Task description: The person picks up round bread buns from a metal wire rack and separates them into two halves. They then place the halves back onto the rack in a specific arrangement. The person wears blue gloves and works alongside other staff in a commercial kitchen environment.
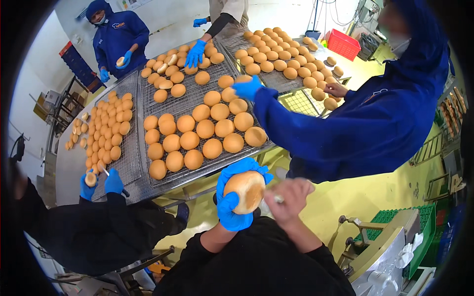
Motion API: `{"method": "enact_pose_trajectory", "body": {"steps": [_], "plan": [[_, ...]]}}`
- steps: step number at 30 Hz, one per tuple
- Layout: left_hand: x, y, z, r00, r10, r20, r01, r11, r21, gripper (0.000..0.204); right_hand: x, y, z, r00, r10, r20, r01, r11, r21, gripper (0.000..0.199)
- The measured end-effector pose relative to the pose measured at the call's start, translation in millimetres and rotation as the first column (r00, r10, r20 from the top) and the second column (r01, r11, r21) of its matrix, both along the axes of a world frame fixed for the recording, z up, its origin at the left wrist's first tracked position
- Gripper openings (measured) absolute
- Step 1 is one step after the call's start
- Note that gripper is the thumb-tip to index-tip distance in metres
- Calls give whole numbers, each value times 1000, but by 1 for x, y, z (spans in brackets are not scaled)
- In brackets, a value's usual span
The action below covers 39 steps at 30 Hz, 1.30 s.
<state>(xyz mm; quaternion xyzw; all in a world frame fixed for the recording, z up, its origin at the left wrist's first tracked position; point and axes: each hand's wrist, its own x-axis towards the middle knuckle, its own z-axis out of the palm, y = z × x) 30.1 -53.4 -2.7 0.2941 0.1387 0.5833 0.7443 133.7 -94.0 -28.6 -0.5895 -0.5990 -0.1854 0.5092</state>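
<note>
Ahead, the table (66, 172) spans ten to one o'clock. Your left grip (230, 211) wraps the bun (244, 191) at twelve; at its three, your right grip (290, 201) curls round a blurred pale object (279, 199). The bun's likely light, soft, easily dented — cup its sides gently.

The right hand (291, 200) was blurred; the pale object (279, 199) within it was mostly hidden, its kind undetermined. The bun (243, 191) concealed part of the left hand (230, 214). The upper edge cut off the beige-coated co-worker (232, 10) above the chest.
</note>
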Motion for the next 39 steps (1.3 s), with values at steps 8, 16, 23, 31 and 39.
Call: {"method": "enact_pose_trajectory", "body": {"steps": [8,16,23,31,39], "plan": [[1,0,-4,998,24,-52,-22,999,32,59,1,6,6,998,11,58,-11,1000,1,20],[-4,11,-14,996,-74,59,80,989,-125,60,-9,7,-2,1000,25,-5,-25,999,47,20],[-18,30,-65,904,-390,176,419,889,-182,59,6,0,-40,994,-19,106,23,999,-39,24],[-29,7,-131,902,-397,170,430,790,-437,56,-6,-27,-91,998,66,-20,-69,967,-243,19],[-29,-1,-148,914,-354,196,405,779,-479,57,-10,-27,-100,995,93,-26,-96,960,-263,17]]}}
